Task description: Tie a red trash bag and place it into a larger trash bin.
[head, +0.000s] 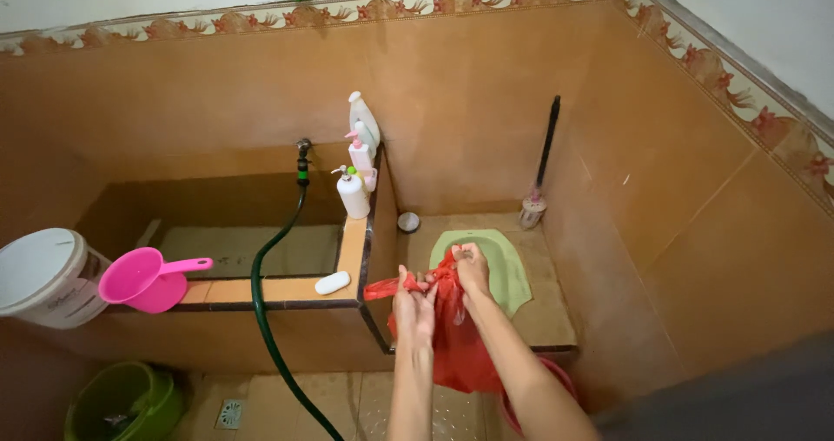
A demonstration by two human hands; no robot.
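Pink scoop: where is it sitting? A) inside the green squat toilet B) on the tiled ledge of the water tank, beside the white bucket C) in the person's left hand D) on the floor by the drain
B: the pink scoop rests on the tiled ledge right beside the white bucket, while the left hand and right hand both grip the red cloth.

Red cloth against brown tile

Beyond the hands, a pale green squat pan; left of them, a dark green hose, white soap, pink dipper, white bucket; a floral border above.
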